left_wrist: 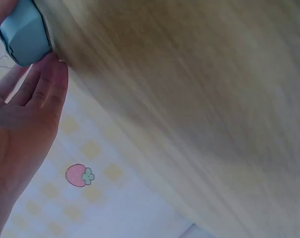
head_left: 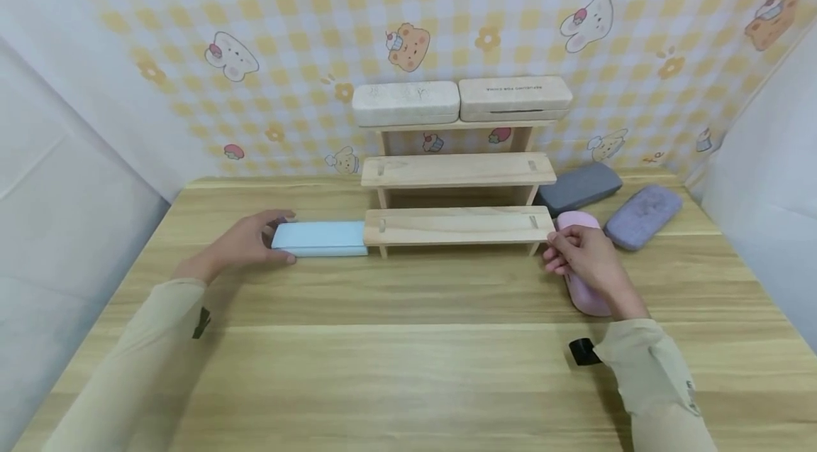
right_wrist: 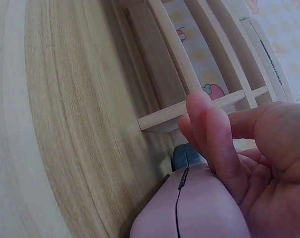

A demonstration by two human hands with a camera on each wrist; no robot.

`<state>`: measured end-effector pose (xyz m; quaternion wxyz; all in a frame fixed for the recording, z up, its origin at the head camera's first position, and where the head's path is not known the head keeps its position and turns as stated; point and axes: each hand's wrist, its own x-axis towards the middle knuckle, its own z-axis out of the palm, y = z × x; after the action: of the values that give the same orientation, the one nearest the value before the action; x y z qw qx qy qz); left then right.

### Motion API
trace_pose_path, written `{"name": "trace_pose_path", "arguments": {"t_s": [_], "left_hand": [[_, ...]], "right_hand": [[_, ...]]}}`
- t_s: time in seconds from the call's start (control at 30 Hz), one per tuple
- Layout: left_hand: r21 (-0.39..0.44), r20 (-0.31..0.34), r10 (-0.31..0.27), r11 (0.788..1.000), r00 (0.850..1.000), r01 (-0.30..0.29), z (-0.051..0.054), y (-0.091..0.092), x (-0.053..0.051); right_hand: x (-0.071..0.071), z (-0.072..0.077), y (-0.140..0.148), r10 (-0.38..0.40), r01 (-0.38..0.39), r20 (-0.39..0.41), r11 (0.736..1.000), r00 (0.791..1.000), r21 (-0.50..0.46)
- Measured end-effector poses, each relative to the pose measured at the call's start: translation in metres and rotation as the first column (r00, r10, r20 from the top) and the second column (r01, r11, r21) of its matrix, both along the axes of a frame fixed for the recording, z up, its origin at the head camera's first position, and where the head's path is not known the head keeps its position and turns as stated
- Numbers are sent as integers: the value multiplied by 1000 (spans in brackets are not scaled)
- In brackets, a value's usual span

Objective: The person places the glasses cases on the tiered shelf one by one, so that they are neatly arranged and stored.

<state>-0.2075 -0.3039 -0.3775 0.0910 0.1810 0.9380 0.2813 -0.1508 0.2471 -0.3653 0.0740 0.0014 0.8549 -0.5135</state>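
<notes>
A light blue glasses case [head_left: 319, 239] lies flat on the table, its right end against the left end of a three-step wooden stand [head_left: 456, 226]. My left hand [head_left: 250, 243] grips the case's left end, thumb at the front and fingers behind; the left wrist view shows the fingers at the case end [left_wrist: 28, 39]. With thumb and fingertips my right hand [head_left: 590, 259] pinches the right end of the stand's lowest step. Beneath that hand lies a pink glasses case [head_left: 588, 298], partly hidden by it; in the right wrist view its seam [right_wrist: 178, 208] faces the camera.
On the top step sit two cream cases, a left one [head_left: 405, 103] and a right one [head_left: 515, 98]. Right of the stand lie a dark grey case [head_left: 584, 187] and a greyish-purple case [head_left: 643, 216]. A checked cloth [head_left: 306, 33] hangs behind the table [head_left: 396, 374].
</notes>
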Motion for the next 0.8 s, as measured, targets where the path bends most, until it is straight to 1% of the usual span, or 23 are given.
{"name": "trace_pose_path", "arguments": {"t_s": [0.17, 0.2, 0.33, 0.43, 0.53, 0.63, 0.7, 0.8], "left_hand": [[-24, -51, -33, 999, 998, 32, 0, 3, 6], [-29, -56, -35, 999, 998, 34, 0, 3, 8], [-2, -50, -28, 1000, 998, 28, 0, 5, 13], [11, -68, -14, 1000, 998, 15, 0, 5, 17], [-6, -111, 2, 1000, 994, -2, 0, 2, 21], [-20, -138, 27, 999, 990, -30, 4, -2, 25], [-26, -143, 47, 998, 989, -52, 7, -6, 27], [4, -155, 69, 998, 985, -69, 11, -13, 28]], "right_hand": [[0, 1, 0, 3, -3, -2, 1000, 1000, 4], [0, 1, 0, 6, -6, -5, 1000, 1000, 2], [0, 1, 0, 6, -6, -19, 1000, 1000, 11], [0, 1, 0, 3, -3, -19, 1000, 1000, 20], [0, 0, 0, 8, -8, -12, 1000, 1000, 15], [0, 1, -1, 15, -15, -10, 1000, 1000, 6], [1, 1, -1, 15, -15, -9, 1000, 1000, 5], [1, 0, -1, 12, -12, -6, 1000, 1000, 9]]}}
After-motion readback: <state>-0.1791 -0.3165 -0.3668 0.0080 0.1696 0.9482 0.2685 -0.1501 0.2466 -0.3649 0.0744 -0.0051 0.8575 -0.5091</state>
